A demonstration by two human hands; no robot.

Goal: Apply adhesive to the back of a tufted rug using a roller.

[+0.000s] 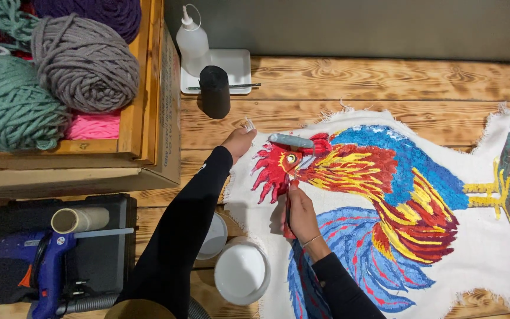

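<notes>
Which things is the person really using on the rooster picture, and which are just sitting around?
In use:
- rooster tufted cloth
- left hand, pressing the cloth's edge
- right hand, holding a red-handled tool at the rooster's beak

Just lying about:
- yarn balls in the wooden crate
- blue glue gun
- squeeze bottle
- black roll
- white bowl

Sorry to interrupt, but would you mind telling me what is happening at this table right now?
A person in black sleeves leans over a white cloth tufted with a red, yellow and blue rooster lying on the wooden plank table. The right hand holds a slim red-handled tool at the rooster's red head, near the eye. The left hand presses the cloth's frayed edge. A white bowl sits nearby.
</notes>
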